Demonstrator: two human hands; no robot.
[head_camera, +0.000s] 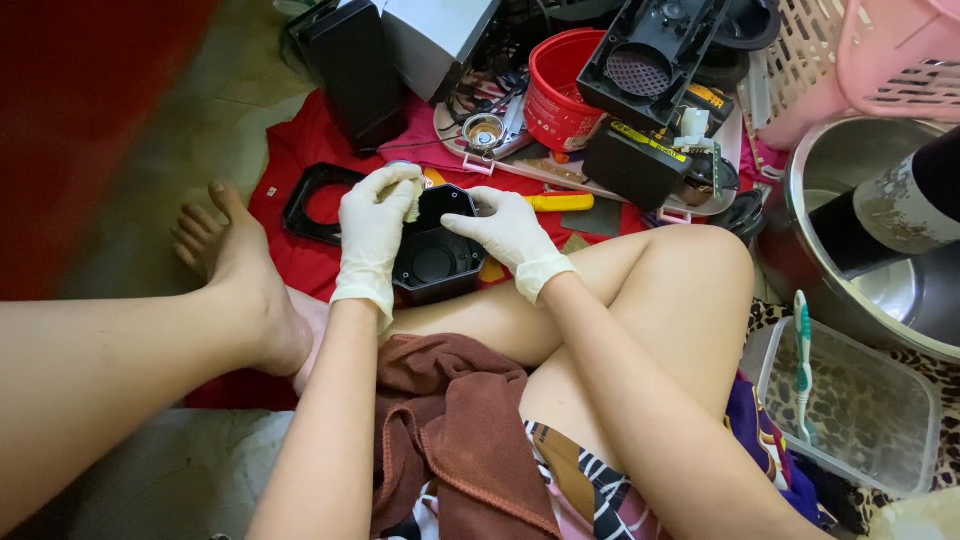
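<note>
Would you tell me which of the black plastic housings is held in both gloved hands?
The cup-shaped black housing above the knee, gripped by both gloves; the others lie untouched farther back.

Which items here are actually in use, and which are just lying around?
In use:
- left hand, gloved, pressing a small pale cloth on the part
- right hand, gloved, steadying it
- black plastic housing

Lying about:
- red bucket
- black frame
- yellow-handled tool
- toothbrush on the clear tub
- brown towel
- pink basket
</note>
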